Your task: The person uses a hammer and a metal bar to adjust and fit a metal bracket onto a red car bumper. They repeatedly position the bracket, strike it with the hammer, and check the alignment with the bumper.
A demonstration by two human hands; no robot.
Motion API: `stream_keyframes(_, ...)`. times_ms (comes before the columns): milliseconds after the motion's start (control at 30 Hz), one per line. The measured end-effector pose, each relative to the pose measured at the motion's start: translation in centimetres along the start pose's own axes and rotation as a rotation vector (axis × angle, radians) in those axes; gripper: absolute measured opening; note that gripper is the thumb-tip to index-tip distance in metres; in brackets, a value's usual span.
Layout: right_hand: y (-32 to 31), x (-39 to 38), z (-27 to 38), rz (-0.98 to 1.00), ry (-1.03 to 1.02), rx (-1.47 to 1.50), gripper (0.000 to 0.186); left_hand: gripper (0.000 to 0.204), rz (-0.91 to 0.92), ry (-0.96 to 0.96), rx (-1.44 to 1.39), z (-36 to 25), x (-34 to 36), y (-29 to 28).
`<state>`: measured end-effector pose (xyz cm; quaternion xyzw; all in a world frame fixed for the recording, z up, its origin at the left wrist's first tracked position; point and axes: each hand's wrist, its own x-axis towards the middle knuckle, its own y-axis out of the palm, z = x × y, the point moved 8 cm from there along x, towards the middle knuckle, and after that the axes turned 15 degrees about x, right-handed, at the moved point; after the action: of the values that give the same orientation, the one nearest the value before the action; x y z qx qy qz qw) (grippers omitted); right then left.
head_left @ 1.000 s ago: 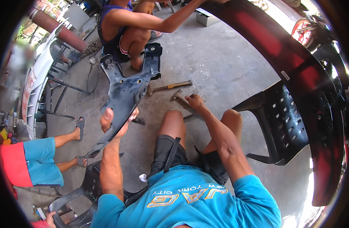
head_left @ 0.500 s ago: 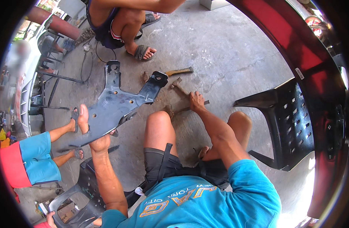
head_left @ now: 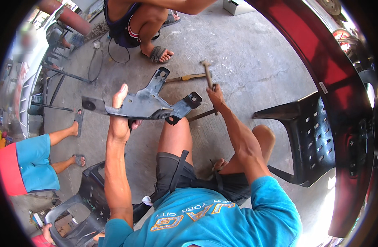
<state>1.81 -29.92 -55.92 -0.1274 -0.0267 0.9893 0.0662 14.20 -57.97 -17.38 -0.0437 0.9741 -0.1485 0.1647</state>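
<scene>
My left hand (head_left: 119, 119) grips a dark metal bracket (head_left: 141, 106) near its narrow end, thumb on top and fingers underneath. Two arms with holes in their tips fork from the bracket's other end. It hangs tilted over the floor, in front of my left knee. My right hand (head_left: 215, 98) is closed around the handle of a hammer (head_left: 208, 75), whose small head points away from me. Beyond the bracket lies a second hammer (head_left: 191, 77) with a yellowish handle. A dark bar (head_left: 202, 115) is beside my right wrist, partly hidden.
A black plastic chair (head_left: 308, 136) stands at right beside a large red panel (head_left: 308, 41). Another black chair (head_left: 84, 201) is at lower left, a hand on it. One person (head_left: 143, 24) squats ahead; another in blue shorts (head_left: 36, 160) is at left. Stands (head_left: 53, 86) line the left.
My right hand has picked the hammer up from the floor and moved it forward. My left hand has shifted right with the bracket, tilting it flatter to my view.
</scene>
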Motion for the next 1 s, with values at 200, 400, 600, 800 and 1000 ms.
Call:
stream_keyframes(200,-5.0,-1.2,17.5,-0.160,-0.329,0.568,0.022,0.068,0.031,-0.043,-0.089,0.6,1.3,0.5)
stream_keyframes(400,-9.2,-13.7,30.6,-0.090,-0.539,0.529,0.035,0.071,0.118,-0.077,-0.133,2.7,3.9,1.1)
stream_keyframes(600,-8.6,-22.3,31.0,0.135,-0.508,0.387,0.039,0.071,0.132,-0.114,-0.152,2.4,5.2,2.2)
stream_keyframes(800,-7.6,-25.3,31.3,0.148,-0.502,0.167,0.038,0.067,0.153,-0.129,-0.101,2.3,6.3,2.9)
stream_keyframes(1000,-6.7,-27.9,30.2,0.134,-0.538,0.012,0.037,0.067,0.135,-0.140,-0.074,2.2,5.8,3.2)
